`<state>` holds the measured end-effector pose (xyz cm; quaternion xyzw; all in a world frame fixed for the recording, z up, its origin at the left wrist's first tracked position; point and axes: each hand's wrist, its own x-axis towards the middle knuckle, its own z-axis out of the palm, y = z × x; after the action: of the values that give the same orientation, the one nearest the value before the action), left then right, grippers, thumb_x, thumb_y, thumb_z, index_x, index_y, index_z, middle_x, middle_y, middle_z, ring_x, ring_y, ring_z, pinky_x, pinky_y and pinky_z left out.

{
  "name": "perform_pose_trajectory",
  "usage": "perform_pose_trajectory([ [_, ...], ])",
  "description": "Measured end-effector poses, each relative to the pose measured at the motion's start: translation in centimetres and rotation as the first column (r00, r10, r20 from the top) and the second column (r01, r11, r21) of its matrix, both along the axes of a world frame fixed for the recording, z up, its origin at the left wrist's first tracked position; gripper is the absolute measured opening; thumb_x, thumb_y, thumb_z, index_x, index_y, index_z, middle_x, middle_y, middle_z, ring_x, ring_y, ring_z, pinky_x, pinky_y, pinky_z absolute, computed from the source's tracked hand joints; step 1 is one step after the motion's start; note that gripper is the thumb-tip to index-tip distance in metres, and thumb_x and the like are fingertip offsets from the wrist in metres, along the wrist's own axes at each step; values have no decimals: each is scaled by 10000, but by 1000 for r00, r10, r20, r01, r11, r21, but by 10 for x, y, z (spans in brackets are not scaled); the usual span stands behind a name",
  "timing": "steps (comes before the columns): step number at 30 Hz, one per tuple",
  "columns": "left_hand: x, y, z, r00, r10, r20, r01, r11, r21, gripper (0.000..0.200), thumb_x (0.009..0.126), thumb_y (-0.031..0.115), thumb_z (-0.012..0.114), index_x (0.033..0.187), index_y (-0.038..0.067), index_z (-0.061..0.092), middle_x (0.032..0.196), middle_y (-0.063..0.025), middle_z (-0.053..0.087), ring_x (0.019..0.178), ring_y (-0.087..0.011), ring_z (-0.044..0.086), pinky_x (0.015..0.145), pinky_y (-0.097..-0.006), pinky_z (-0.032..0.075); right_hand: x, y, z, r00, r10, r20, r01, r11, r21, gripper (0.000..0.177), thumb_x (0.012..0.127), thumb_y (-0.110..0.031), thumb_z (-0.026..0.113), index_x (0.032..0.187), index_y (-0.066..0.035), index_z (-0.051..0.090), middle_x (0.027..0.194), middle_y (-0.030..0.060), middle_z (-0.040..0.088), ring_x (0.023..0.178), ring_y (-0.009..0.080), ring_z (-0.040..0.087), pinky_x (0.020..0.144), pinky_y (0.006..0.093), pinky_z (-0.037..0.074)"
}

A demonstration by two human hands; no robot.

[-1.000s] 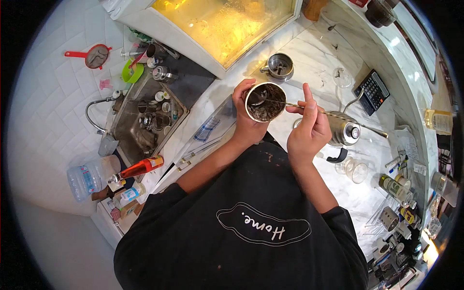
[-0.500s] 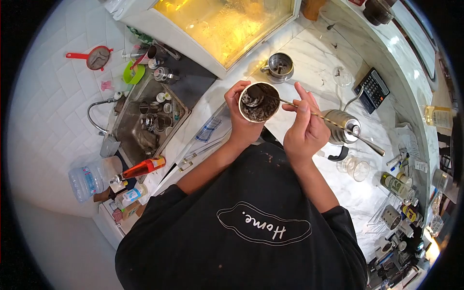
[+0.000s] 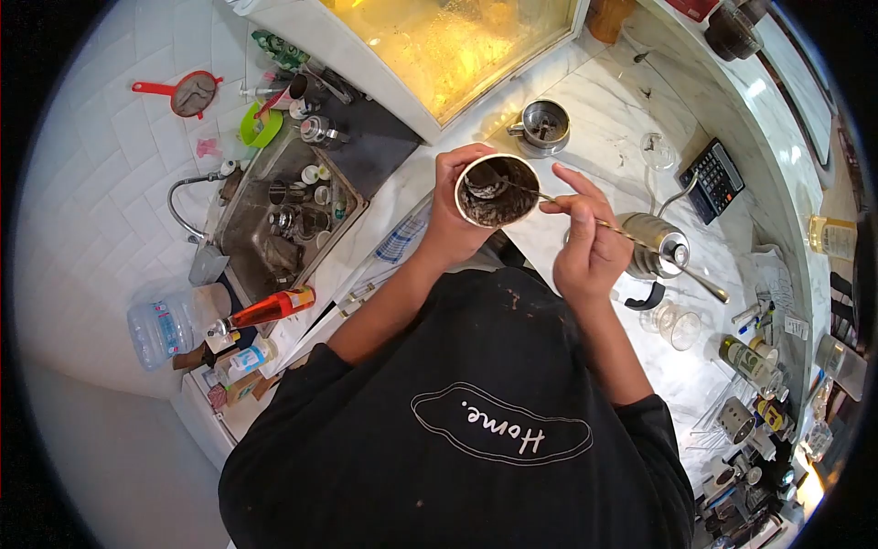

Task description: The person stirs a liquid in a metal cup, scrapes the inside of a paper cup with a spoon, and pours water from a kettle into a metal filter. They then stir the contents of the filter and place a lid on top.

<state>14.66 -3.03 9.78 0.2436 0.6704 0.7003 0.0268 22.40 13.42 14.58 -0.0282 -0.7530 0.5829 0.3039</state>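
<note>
My left hand (image 3: 455,206) is wrapped round a paper cup (image 3: 476,214), whose open mouth faces me. Dark brown, wet-looking residue coats the inside of the cup. My right hand (image 3: 590,242) pinches a long twisted bar spoon (image 3: 631,236) between thumb and fingers. One end of the spoon reaches into the cup; the other sticks out to the right, past a steel kettle (image 3: 654,245). What the tip touches inside the cup is hard to make out. Beyond the cup, a metal cup (image 3: 545,123) with dark contents stands on the marble counter.
At left is a metal sink (image 3: 247,261) with several items in it, beside a bottle of red liquid (image 3: 270,308). A lit glass case (image 3: 448,55) stands ahead. On the right are a calculator (image 3: 713,181), a glass (image 3: 679,327) and several bottles.
The view has shifted slightly. The cup has turned a little in my left hand's grasp, and the spoon has moved slightly inside it. Both hands keep their holds.
</note>
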Motion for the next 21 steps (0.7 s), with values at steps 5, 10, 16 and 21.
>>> perform_pose_trajectory([
  [5,-16,-20,13,927,-302,223,312,950,-10,784,669,14,938,1303,56,479,1342,-84,567,1206,-168,611,1059,-337,499,6,20,9,989,150,-4,-149,984,101,237,1027,-15,526,895,34,717,909,117,757,1159,344,686,893,396,558],
  [10,-31,-33,23,770,-519,370,556,831,10,770,680,55,941,1337,41,540,1323,-81,609,1221,-152,605,1068,-339,489,7,30,13,973,231,14,-231,966,114,248,1037,-47,530,891,22,719,890,113,753,1186,343,668,886,399,559],
  [16,-47,-42,32,578,-669,467,777,626,-65,774,653,88,938,1334,33,576,1267,-50,649,1176,-137,617,1026,-317,497,14,41,17,921,377,101,-382,924,34,292,1049,-84,527,866,9,734,873,101,750,1181,325,665,910,400,545],
  [21,-48,-44,32,475,-673,568,814,580,7,811,633,41,938,1347,26,555,1272,-43,644,1185,-128,607,1038,-317,494,17,43,14,901,408,145,-400,913,-83,343,1066,-109,501,855,11,742,858,94,749,1164,309,671,917,400,535],
])
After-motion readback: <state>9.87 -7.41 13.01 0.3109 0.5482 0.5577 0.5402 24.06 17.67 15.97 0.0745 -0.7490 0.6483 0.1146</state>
